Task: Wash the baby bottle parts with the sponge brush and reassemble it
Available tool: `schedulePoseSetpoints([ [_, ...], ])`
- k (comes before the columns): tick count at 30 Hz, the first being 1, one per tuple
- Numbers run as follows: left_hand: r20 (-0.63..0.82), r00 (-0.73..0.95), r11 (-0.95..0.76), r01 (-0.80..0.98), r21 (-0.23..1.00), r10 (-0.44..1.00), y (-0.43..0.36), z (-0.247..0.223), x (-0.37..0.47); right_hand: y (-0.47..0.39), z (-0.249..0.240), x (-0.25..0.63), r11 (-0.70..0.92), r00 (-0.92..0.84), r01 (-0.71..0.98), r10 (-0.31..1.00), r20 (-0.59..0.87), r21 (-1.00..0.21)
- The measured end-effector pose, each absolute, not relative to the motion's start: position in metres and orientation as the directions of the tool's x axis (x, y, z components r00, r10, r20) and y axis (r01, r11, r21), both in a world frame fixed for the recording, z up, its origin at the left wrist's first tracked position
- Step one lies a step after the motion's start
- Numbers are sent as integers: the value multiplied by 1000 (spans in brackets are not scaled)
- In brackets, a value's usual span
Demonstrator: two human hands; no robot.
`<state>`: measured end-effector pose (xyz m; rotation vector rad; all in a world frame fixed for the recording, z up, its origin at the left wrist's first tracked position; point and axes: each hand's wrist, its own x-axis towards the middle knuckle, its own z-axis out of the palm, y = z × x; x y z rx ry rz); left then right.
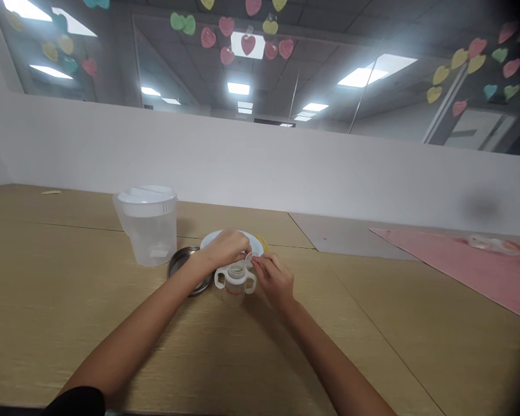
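A clear baby bottle (pixel 234 296) with two white handles and red print stands upright on the table, its mouth uncovered. Just above and right of that mouth, a small clear round piece (pixel 249 260) is pinched between the fingertips of both hands; its exact kind is too small to make out. My left hand (pixel 229 249) reaches over from the left, fingers closed at the piece's upper edge. From the right, my right hand (pixel 278 281) grips its other side between thumb and fingers. Behind the left wrist lies a round metal dish (pixel 174 267), partly covered by the forearm.
A white plate (pixel 208 238) lies behind the hands, with a yellow item (pixel 264 244) by its right edge. Left of them stands a lidded translucent pitcher (pixel 151 231). At the right is a pink cloth (pixel 459 263) with a clear plastic item (pixel 493 245). A white wall (pixel 260 167) bounds the back.
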<state>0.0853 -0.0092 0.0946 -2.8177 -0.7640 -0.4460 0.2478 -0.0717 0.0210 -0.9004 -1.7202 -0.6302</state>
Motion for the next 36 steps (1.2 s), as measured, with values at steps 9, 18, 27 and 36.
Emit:
schedulePoseSetpoints([
  [9, 318, 779, -801, 592, -88, 540, 3, 85, 80, -80, 23, 244, 619, -158, 783, 285, 946, -56],
  [18, 360, 758, -821, 570, 39, 544, 11, 95, 69, -91, 30, 240, 668, -124, 742, 219, 968, -56],
  [27, 364, 748, -819, 568, 81, 555, 16, 92, 64, -98, 35, 239, 675, -147, 738, 135, 980, 17],
  [36, 356, 728, -800, 590, 112, 587, 31, 83, 57, -99, 35, 238, 685, -160, 728, 114, 980, 39],
])
